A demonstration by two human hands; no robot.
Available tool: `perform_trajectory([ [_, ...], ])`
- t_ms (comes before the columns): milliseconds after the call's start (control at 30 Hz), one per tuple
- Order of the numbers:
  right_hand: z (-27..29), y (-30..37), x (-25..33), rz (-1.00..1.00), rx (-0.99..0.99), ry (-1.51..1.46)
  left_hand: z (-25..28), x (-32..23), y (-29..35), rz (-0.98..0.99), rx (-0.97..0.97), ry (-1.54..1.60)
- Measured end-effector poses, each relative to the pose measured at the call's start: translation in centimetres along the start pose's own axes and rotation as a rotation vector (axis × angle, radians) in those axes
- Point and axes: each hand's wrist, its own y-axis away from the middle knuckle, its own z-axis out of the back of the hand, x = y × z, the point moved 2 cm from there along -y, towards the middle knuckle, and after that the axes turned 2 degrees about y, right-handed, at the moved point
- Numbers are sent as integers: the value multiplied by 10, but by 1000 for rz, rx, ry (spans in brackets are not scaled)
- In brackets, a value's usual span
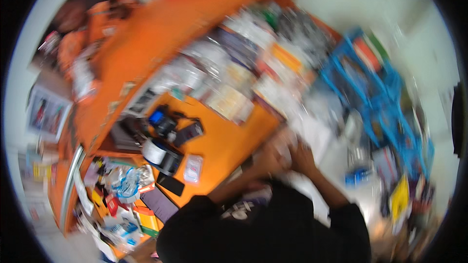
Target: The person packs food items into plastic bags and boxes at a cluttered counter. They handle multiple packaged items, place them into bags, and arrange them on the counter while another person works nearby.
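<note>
My left hand (271, 159) and my right hand (303, 157) are close together in front of my body, near the right edge of the orange desk (229, 146). Both are smeared by motion, so their fingers cannot be made out. A pale, clear-looking wrapping or sheet (282, 141) shows at the hands; whether either one grips it I cannot tell. Just beyond and to the right lies a white sheet or bag (314, 134). Plastic-wrapped packets (229, 102) are heaped past the hands.
To the left are a black device with a blue screen (157, 116), a black-and-white machine (163, 156), a dark phone (170, 184) and a pale pink case (193, 168). A blue plastic rack (363, 85) stands right. A person in orange (105, 19) is beyond the raised orange counter (146, 38).
</note>
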Motion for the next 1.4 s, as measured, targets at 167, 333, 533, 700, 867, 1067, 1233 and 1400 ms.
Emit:
perform_trajectory([
  [167, 17, 79, -20, -10, -273, 62, 14, 9, -26, -55, -86, 17],
  [333, 25, 102, -27, -850, -203, -448, 0, -8, -44, 156, -48, 379],
  [533, -10, 123, 12, -945, -305, -1125, -54, 29, -16, -264, 526, -215],
  [700, -44, 136, -1, -702, -65, -1696, -85, 42, -10, -372, 736, -451],
  [867, -37, 113, 10, -771, -311, -1426, -86, 50, -20, -447, 799, -515],
  [1067, -49, 110, 17, -834, -302, -1103, -92, 45, -24, -432, 839, -586],
  [1233, -49, 135, 15, -1065, -471, -1576, -81, 53, -48, -394, 647, -473],
  [1400, -56, 122, 23, -845, -1135, -1986, -89, 37, -54, -453, 751, -609],
])
